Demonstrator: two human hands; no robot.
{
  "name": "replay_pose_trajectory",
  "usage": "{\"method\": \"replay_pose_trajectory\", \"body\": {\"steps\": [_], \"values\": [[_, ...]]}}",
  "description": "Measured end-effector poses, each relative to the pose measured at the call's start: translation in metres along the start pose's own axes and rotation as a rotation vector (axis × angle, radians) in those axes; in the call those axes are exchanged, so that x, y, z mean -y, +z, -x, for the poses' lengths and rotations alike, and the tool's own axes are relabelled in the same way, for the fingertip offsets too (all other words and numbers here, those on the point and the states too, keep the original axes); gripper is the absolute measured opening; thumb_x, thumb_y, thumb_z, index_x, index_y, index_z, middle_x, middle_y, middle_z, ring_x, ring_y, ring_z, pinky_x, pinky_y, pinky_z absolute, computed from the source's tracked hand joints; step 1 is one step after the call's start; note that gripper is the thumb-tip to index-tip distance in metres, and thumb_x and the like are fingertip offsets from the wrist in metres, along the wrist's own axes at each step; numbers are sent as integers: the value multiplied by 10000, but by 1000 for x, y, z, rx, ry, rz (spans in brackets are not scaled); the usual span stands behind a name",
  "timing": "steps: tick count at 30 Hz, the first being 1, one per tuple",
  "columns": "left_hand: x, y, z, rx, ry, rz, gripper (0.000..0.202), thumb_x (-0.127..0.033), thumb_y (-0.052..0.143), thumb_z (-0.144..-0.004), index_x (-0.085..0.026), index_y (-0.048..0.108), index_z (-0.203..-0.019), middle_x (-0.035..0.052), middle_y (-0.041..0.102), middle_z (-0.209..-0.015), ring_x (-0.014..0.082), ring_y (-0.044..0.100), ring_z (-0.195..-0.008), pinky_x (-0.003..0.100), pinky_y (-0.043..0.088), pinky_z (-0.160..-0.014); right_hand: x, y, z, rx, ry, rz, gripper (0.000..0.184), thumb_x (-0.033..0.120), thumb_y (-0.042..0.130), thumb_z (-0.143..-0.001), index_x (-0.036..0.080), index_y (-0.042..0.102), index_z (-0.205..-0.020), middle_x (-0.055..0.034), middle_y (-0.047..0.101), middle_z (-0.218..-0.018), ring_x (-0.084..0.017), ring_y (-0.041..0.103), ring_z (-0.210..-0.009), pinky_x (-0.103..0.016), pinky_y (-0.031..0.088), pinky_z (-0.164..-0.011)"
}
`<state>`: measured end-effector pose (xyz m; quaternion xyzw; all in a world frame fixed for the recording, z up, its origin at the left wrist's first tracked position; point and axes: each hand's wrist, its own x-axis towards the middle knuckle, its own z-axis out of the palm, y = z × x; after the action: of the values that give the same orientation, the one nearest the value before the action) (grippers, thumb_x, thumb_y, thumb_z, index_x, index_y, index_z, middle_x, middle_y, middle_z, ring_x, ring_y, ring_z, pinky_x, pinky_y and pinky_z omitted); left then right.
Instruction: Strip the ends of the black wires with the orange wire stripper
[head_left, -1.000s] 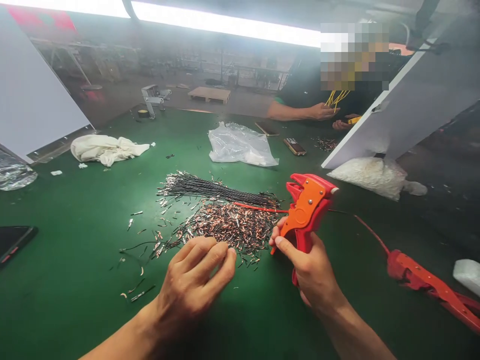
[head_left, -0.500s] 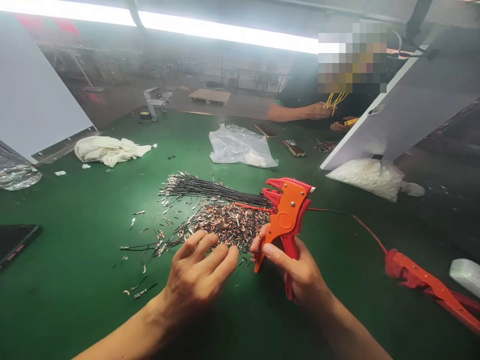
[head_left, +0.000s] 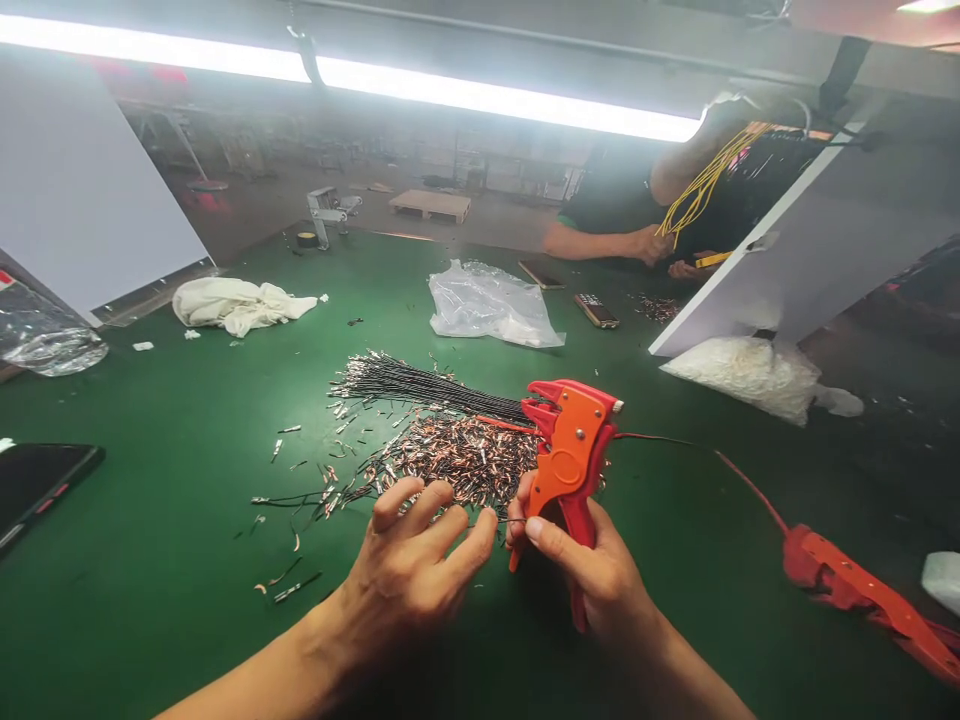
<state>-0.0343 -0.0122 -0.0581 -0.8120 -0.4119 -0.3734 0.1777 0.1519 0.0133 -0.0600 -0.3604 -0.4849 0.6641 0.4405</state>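
Note:
My right hand (head_left: 592, 560) is wrapped round the orange and red wire stripper (head_left: 570, 450), whose jaws point up and to the left. Its thumb also presses on a thin black wire (head_left: 514, 520). My left hand (head_left: 424, 555) is curled over the same wire, its index fingertip close to the right thumb; the thumb is hidden behind the fingers. Just beyond both hands lies a heap of short black and copper wire offcuts (head_left: 450, 455). Behind the heap rests a bundle of black wires (head_left: 427, 385) with metal terminals at the left ends.
A second wire stripper (head_left: 862, 575) lies at the right. Farther back are a clear plastic bag (head_left: 487, 305), a white cloth (head_left: 240, 305), a phone (head_left: 596, 310) and a bag of white pieces (head_left: 742, 370). Across the table a person's hand (head_left: 652, 245) holds yellow wires (head_left: 705, 190).
My left hand has moved slightly right, closer to the right hand, and its fingers are a little more spread. The view has tilted up slightly. The other person's yellow wires are raised higher.

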Motion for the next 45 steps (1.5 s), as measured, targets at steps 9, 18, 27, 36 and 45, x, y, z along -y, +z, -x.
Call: {"method": "replay_pose_trajectory", "body": {"steps": [9,18,27,36,45], "values": [[-1,-1,4,35,-28,23,159,-93,540,-859,-169,654,-939,-36,595,-621,171,576,-789,384,276,-852,0,3,6,-30,42,-39,220,355,680,-833,210,632,-990,-27,628,-834,-188,597,-755,-307,521,-679],[-2,-3,1,24,-7,7,152,-89,531,-856,-170,649,-907,-44,578,-592,159,582,-750,372,264,-829,4,4,5,-14,50,-33,223,353,692,-817,209,633,-976,-25,621,-832,-187,588,-760,-305,511,-677],[-4,-2,2,-2,5,11,156,-78,524,-852,-159,645,-909,-42,580,-585,161,590,-747,383,257,-848,4,5,4,-12,42,1,229,353,663,-812,200,611,-974,-34,607,-824,-205,589,-752,-333,515,-679],[-5,3,5,-22,-31,27,183,-92,509,-864,-180,652,-937,-35,591,-600,166,587,-749,387,254,-871,7,9,2,-31,50,-45,234,340,690,-784,195,609,-948,-25,604,-813,-183,580,-731,-305,502,-671],[-5,4,7,-6,-69,50,216,-106,479,-897,-199,666,-953,-42,584,-610,157,591,-774,368,248,-910,2,12,0,-25,87,-98,327,370,740,-718,181,593,-940,-15,589,-781,-177,552,-722,-302,488,-636]]}}
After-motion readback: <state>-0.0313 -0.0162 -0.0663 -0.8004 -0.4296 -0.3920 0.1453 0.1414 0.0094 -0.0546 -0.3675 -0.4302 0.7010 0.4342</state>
